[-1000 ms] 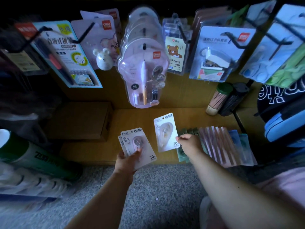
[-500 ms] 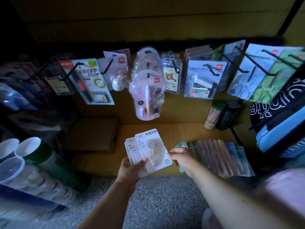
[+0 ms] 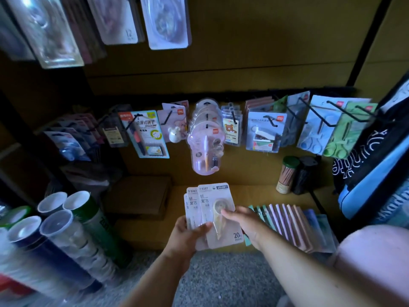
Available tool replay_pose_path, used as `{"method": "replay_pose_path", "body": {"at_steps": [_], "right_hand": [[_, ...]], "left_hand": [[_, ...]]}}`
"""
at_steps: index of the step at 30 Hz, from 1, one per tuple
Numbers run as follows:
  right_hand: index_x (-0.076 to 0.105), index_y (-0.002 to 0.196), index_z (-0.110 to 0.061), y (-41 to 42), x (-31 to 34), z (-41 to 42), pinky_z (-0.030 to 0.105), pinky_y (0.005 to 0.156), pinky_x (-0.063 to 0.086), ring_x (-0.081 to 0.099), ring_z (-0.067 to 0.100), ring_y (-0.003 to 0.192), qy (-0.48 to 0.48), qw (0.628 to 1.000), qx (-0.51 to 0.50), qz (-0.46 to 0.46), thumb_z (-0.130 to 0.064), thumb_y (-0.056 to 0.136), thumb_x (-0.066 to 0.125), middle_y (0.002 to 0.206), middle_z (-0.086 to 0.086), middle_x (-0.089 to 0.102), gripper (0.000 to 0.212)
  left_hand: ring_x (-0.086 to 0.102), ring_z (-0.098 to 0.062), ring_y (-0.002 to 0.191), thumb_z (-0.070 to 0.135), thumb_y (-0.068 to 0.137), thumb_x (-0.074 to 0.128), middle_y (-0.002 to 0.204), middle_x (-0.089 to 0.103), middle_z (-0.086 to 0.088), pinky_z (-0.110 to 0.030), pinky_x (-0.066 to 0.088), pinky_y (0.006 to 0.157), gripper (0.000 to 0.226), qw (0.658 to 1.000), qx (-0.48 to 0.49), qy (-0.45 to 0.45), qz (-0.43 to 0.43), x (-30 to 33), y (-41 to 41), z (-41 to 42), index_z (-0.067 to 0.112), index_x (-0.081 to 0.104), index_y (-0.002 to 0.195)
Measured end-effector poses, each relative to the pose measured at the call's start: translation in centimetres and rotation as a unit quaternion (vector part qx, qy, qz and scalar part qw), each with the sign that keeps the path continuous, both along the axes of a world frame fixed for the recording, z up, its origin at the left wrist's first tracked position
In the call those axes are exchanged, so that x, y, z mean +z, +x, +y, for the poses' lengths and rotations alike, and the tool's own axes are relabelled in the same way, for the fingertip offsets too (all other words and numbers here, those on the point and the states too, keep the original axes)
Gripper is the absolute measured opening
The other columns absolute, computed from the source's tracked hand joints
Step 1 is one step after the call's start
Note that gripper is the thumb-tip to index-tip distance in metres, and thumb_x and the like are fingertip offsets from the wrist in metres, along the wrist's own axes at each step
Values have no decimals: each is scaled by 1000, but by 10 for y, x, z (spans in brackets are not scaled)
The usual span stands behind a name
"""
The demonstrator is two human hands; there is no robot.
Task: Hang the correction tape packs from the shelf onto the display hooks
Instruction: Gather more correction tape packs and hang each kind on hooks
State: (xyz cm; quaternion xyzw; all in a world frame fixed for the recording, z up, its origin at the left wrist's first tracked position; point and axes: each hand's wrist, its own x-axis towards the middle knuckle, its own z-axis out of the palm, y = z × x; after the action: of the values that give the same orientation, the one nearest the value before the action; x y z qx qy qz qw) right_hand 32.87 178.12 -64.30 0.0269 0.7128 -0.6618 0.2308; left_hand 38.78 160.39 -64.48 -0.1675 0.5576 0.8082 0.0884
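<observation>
The left hand (image 3: 188, 234) grips a small fan of correction tape packs (image 3: 213, 214) from below, thumb across the front card. The right hand (image 3: 242, 222) touches the front pack's right side, its fingers lying over the clear blister; whether they pinch the card I cannot tell. The packs are held in the air above the front edge of the wooden shelf (image 3: 250, 193), over grey floor (image 3: 221, 280). Just right of the hands a row of overlapping packs (image 3: 292, 227) lies on the shelf, pastel pink, green and blue. Left stand clear-lidded tubes (image 3: 66, 227), and a cardboard box (image 3: 139, 196) sits on the shelf behind them. Farther back, a pencil jar (image 3: 287, 173) stands on the right. Behind it all, black hooks (image 3: 332, 116) on the back panel carry carded stationery, with a pink pen set (image 3: 205, 147) hanging at centre.
</observation>
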Motion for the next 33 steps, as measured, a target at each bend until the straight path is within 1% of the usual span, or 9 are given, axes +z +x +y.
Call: {"method": "replay_pose_path", "body": {"at_steps": [5,8,11,15,20,25,28,30,33], "right_hand": [[70,90,-15,13,21,5,24,58,52,72,15,70,-55,998,-15,20,-32,75,77,80,1,76,24],[73,79,-15,20,34,6,21,52,50,71,13,65,-97,994,-33,40,-34,63,80,77,2,75,26],[76,69,-22,27,47,7,22,53,51,71,14,66,-123,990,-36,60,-38,57,83,76,2,75,21],[76,75,-20,32,61,10,28,63,53,71,20,73,-161,982,-53,89,-35,60,81,83,7,76,22],[72,75,-12,41,88,12,28,62,53,71,23,71,-195,970,-63,129,-31,64,77,79,9,74,22],[69,77,-11,44,116,13,24,55,53,71,18,65,-208,962,-75,162,-17,76,72,74,7,74,7],[68,73,-11,41,134,13,22,53,52,71,17,64,-206,959,-71,180,-16,76,73,72,6,74,7],[70,72,-13,39,147,13,22,53,52,71,17,66,-206,957,-64,194,-23,68,76,75,6,75,13],[72,78,-15,32,169,14,28,64,53,72,20,76,-193,955,-57,217,-36,59,79,86,7,76,29]], "left_hand": [[70,-41,101,10,64,83,116,71,-22,-52,58,79,69,999,1,-8,31,21,12,5,2,53,127],[69,-42,104,12,67,81,117,71,-22,-55,57,85,67,999,2,1,44,34,19,8,2,53,128],[70,-37,103,14,69,79,116,72,-20,-45,59,79,64,998,-1,16,60,49,22,11,4,56,128],[72,-32,99,16,73,75,116,71,-20,-39,61,74,57,995,-10,60,83,72,25,17,4,60,127],[67,-37,110,10,83,64,128,64,-25,-52,52,96,50,984,-47,130,110,96,29,24,5,58,132],[57,-44,123,7,80,64,133,60,-26,-59,46,101,58,980,-69,139,124,119,30,27,8,54,137],[58,-45,121,9,79,66,129,63,-25,-63,42,104,56,981,-70,116,138,136,29,26,9,56,135],[62,-44,116,10,80,66,127,65,-24,-60,49,98,54,980,-67,115,149,148,29,25,10,57,134],[68,-40,109,11,82,67,123,68,-23,-48,60,78,50,974,-63,134,170,168,27,21,10,58,131]]}}
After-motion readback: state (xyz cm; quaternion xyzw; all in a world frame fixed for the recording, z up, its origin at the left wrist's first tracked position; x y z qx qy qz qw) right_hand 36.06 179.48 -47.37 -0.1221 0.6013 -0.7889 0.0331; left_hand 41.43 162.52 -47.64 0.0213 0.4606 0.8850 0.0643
